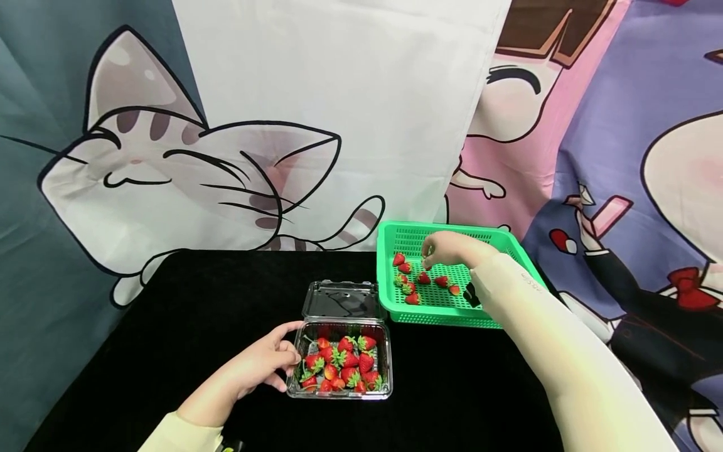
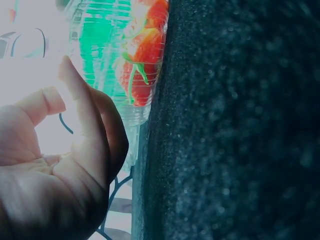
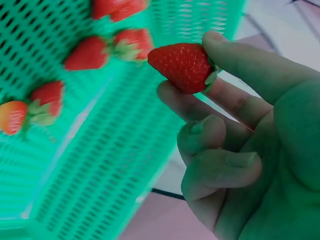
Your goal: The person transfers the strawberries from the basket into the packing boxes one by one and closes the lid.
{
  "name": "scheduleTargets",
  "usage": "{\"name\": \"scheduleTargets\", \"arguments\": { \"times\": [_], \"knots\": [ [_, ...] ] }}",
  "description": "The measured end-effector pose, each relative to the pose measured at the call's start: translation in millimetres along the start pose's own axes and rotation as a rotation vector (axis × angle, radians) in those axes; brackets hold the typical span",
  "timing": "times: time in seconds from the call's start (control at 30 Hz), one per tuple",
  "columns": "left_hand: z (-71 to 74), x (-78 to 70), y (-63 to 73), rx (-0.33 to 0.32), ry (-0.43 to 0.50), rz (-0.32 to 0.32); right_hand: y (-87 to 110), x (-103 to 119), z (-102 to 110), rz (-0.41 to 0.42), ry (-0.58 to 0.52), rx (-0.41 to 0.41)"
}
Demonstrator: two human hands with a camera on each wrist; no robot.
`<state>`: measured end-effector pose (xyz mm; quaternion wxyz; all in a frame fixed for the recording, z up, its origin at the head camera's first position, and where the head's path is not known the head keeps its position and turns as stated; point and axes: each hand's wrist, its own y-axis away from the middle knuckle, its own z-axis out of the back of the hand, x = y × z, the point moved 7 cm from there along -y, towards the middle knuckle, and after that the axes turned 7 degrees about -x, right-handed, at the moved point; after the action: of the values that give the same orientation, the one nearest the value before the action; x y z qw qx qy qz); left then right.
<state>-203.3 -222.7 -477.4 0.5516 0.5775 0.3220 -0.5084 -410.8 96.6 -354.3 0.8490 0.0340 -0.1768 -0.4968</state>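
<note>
In the head view a clear plastic clamshell box (image 1: 390, 370) holds many red strawberries (image 1: 349, 360), its lid (image 1: 344, 301) tipped back. My left hand (image 1: 262, 361) touches the box's left side and rim with loosely bent fingers; the left wrist view shows the hand (image 2: 75, 140) beside the box wall (image 2: 95, 50). Over a green perforated basket (image 1: 446, 317) reaches my right hand (image 1: 449, 248). In the right wrist view this hand (image 3: 240, 130) pinches a strawberry (image 3: 182, 67) by its leafy end, thumb and fingertips around it, other fingers curled.
Several loose strawberries (image 1: 412, 299) lie on the left and middle of the basket floor. The basket stands right of the box and behind it, on a black cloth (image 1: 271, 276). A printed cartoon curtain (image 1: 339, 94) hangs behind.
</note>
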Motion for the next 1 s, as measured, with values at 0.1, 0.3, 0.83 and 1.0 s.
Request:
{"name": "scheduleTargets", "arguments": {
  "times": [0.1,0.3,0.83,1.0],
  "knots": [
    [2.8,1.6,0.9,-0.009,-0.001,-0.001,6.1,13.6,11.8,0.018,-0.041,-0.081],
    [7.2,3.8,2.3,-0.02,-0.001,-0.002,25.7,48.7,18.9,0.064,-0.097,-0.289],
    [0.1,0.8,5.1,-0.02,0.003,-0.003,65.2,160.3,-49.4,0.328,-0.251,-0.405],
    [-1.8,-3.5,5.6,-0.016,0.0,-0.006,55.2,177.4,-74.2,0.341,-0.244,-0.356]
  ]
}}
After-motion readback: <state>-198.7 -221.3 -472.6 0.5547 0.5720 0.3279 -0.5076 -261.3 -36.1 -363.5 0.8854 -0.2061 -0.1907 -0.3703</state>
